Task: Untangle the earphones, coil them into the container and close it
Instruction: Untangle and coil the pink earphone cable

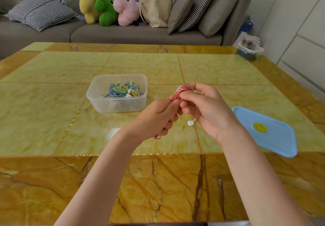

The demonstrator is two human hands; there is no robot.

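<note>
Both hands hold red-and-white earphones (pixel 183 89) above the middle of the table. My right hand (pixel 206 108) pinches the coiled loops at the top. My left hand (pixel 158 118) grips the cable beside it, and a short red-and-white end sticks out below its fingers. A white earbud (pixel 190 122) hangs under my right hand. The clear plastic container (pixel 98 102) stands to the left, open, with blue, yellow and green earphones (pixel 123 90) coiled inside. Its blue lid (pixel 274 137) lies flat at the right, near the table's front edge.
The yellow marble table (pixel 52 120) fills the view. Behind it stands a grey sofa (pixel 123 34) with cushions, three plush toys and a beige bag. A small clear box (pixel 250 47) with coloured bits sits off the far right corner.
</note>
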